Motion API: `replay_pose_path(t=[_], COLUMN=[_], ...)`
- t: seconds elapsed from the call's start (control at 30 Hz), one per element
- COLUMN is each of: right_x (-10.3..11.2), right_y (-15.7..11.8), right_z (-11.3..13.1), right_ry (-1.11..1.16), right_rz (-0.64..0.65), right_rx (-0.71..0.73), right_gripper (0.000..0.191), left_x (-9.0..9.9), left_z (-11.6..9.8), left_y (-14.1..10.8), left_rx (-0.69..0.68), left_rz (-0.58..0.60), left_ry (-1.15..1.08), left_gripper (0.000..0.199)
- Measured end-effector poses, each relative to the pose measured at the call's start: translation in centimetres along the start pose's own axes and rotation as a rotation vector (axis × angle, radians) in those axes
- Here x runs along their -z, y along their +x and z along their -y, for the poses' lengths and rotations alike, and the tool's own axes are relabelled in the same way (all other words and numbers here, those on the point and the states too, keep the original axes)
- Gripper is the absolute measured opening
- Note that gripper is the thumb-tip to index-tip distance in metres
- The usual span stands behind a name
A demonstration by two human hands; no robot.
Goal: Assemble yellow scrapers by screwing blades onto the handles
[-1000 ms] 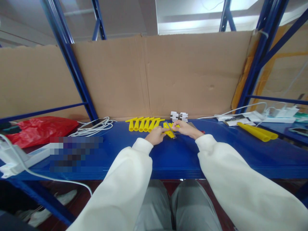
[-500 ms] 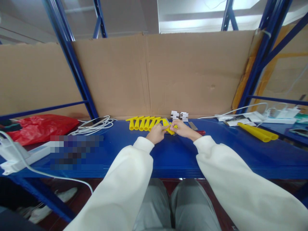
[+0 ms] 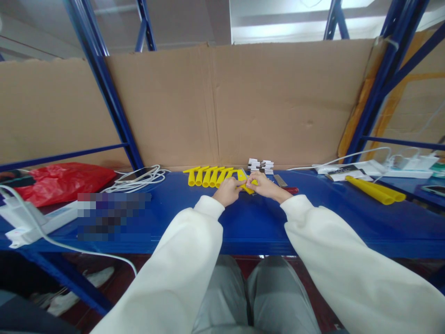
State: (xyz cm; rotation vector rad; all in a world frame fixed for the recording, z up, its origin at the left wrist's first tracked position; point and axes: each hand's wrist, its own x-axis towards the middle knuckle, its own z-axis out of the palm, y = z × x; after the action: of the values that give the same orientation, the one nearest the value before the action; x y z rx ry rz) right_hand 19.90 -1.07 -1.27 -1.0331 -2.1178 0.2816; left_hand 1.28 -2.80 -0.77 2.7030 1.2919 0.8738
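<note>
Though it's partly hidden, left hand [image 3: 228, 191] and right hand [image 3: 263, 185] grip a yellow piece [image 3: 248, 189].

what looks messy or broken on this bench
Nothing looks clearly spilled or broken. The white cable beside the red bag lies in loose, messy loops, which looks untidy against the neat row of yellow handles.

A workbench in what looks like a workshop, as seen from beside it: blue rack posts [image 3: 118, 104] frame a blue worktop [image 3: 257, 229], brown cardboard [image 3: 278, 102] screens its back, power strips [image 3: 412, 174] and looped white cable [image 3: 132, 187] lie toward the ends, and matching yellow parts [image 3: 206, 180] sit lined up in a row.
</note>
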Motion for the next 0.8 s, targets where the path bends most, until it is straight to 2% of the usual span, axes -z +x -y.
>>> replay_pose_path(t=[0.13,0.27,0.4,0.53,0.6,0.8], right_x=[-0.4,-0.9,-0.4,0.4,0.5,0.4], right_y=[-0.1,-0.1,-0.3,-0.8,-0.9,-0.8], right_z=[0.1,0.1,0.8,1.9,2.3,2.3], right_ry=[0.073,0.264,0.443,0.634,0.692,0.699], right_rz=[-0.016,-0.07,-0.121,0.04,0.067,-0.081], right_rx=[-0.069,-0.184,-0.311,-0.446,-0.465,-0.48], right_gripper=[0.012,0.013,0.02,0.024,0.026,0.021], left_x=[-0.2,-0.6,-0.8,-0.5,-0.3,0.3], left_z=[0.3,1.0,1.3,0.8,0.4,-0.1], left_y=[0.0,0.2,0.3,0.2,0.0,-0.6], left_rx=[-0.012,-0.054,-0.029,-0.001,0.007,-0.025], left_rz=[-0.023,-0.056,-0.077,-0.086,-0.079,0.028], left_ry=[-0.021,-0.013,-0.016,-0.014,-0.01,0.08], left_gripper=[0.031,0.032,0.033,0.033,0.037,0.053])
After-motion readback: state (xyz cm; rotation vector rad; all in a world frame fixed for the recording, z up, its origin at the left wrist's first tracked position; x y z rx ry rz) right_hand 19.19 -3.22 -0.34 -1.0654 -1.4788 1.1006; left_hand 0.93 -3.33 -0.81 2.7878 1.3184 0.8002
